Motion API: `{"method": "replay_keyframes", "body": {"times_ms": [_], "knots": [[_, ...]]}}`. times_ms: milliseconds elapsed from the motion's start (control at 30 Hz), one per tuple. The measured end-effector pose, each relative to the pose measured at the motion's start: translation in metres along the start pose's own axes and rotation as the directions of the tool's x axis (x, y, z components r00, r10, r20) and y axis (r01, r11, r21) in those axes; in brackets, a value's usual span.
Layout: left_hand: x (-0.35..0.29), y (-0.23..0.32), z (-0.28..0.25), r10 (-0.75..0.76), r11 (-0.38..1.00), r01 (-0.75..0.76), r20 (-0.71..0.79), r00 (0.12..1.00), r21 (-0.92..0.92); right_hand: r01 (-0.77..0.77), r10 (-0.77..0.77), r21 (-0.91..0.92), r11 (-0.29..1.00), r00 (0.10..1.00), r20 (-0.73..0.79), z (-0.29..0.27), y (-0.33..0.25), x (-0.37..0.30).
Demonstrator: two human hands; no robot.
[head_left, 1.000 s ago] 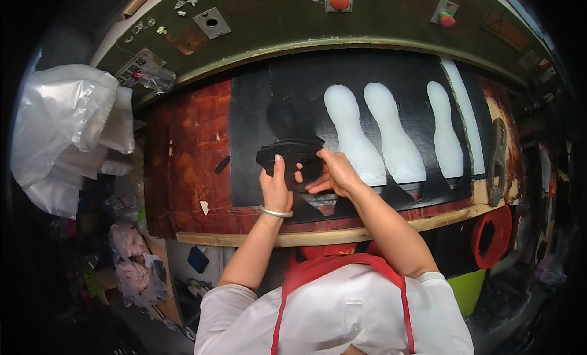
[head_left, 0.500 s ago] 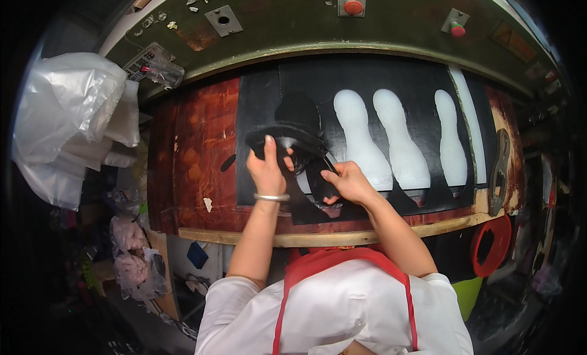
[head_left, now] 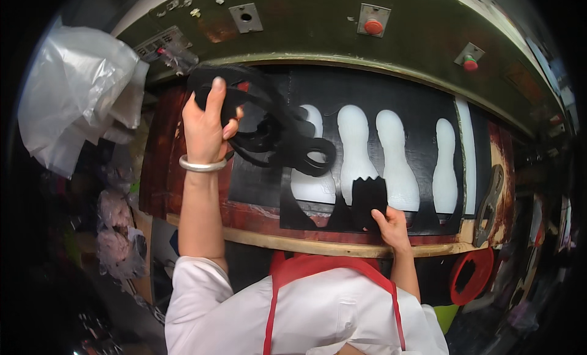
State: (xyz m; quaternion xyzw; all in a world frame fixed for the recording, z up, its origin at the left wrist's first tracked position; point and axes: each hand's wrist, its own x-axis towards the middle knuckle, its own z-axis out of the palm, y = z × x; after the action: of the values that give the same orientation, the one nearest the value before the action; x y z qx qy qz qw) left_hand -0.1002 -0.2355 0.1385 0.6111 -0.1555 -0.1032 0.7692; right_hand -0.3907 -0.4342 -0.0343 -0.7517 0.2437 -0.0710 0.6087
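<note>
My left hand [head_left: 208, 125], with a silver bangle on its wrist, is raised at the left over the work surface. It grips a tangle of looped black strips [head_left: 266, 132], partly blurred by motion; their exact kind is hard to make out. Near the front edge my right hand [head_left: 391, 226] pinches a flat black piece [head_left: 370, 196] with a zigzag upper edge. Under both lies a large black sheet [head_left: 318, 83] with white sole-shaped areas [head_left: 354, 132] showing in it. The loops cover part of the leftmost white shape.
A green machine beam [head_left: 318, 31] with a red button [head_left: 373, 26] spans the back. A clear plastic bag [head_left: 79, 104] bulges at the left. A worn dark metal handle [head_left: 489, 205] lies at the right edge, above a red ring-shaped object [head_left: 471, 275]. A wooden strip [head_left: 263, 240] edges the front.
My hands have moved apart. The left has lifted the looped black strips up and leftward; the right has drawn the flat black piece toward the front and right, uncovering the leftmost white shape.
</note>
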Motion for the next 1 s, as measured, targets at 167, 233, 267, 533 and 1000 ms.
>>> {"method": "replay_keyframes", "body": {"times_ms": [167, 233, 267, 533, 1000], "knots": [[0.005, 0.023, -0.021, -0.015, 0.986, -0.031, 0.28, 0.96, 0.162, -0.04, 0.058, 0.332, 0.942, 0.997, -0.044, -0.009, 0.031, -0.007], [0.009, 0.032, -0.033, 0.024, 0.979, -0.08, 0.281, 0.959, 0.19, -0.067, 0.094, 0.24, 0.969, 0.99, -0.103, -0.016, 0.037, -0.008], [0.012, 0.036, -0.042, 0.043, 0.973, -0.099, 0.259, 0.965, 0.21, -0.071, 0.096, 0.23, 0.971, 0.991, -0.098, -0.022, 0.038, -0.01], [0.05, 0.043, -0.11, 0.314, 0.894, -0.268, -0.076, 0.946, 0.36, -0.041, 0.13, 0.459, 0.887, 0.978, -0.164, -0.035, 0.034, -0.027], [-0.041, -0.142, -0.182, -0.026, 0.2, -0.78, 0.799, 0.6, 0.592, -0.05, 0.223, 0.553, 0.832, 0.942, -0.25, -0.031, 0.024, -0.044]]}}
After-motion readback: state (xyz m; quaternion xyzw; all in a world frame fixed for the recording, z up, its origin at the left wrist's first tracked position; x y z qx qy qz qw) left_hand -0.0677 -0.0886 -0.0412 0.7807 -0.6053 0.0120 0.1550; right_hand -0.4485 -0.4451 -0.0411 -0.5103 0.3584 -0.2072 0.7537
